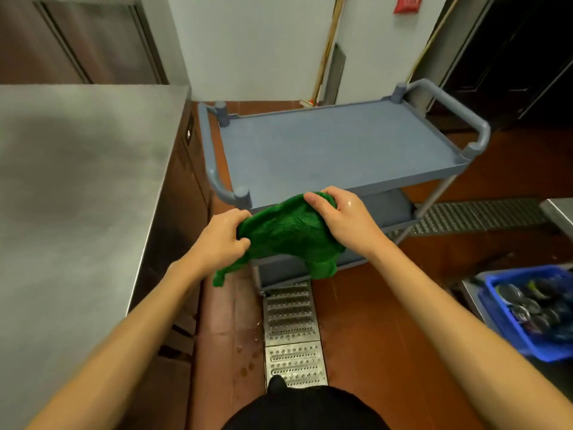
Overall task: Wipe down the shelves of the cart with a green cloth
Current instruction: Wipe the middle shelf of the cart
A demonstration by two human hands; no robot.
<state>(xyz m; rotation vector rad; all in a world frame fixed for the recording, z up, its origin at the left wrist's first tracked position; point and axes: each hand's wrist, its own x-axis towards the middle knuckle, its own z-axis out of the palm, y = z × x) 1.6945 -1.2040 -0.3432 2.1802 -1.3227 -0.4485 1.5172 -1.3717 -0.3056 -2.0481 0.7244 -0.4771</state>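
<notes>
A grey-blue plastic cart with a flat top shelf and lower shelves stands in front of me on the red floor. I hold a green cloth in the air just before the cart's near edge. My left hand grips the cloth's left side and my right hand grips its upper right corner. The cloth hangs bunched between them, its ends drooping below. Both hands look wet. The lower shelves are partly hidden behind the cloth and hands.
A stainless steel counter runs along my left, close to the cart. A metal floor drain grate lies under me. A blue crate of dark items sits at the right. Broom handles lean on the back wall.
</notes>
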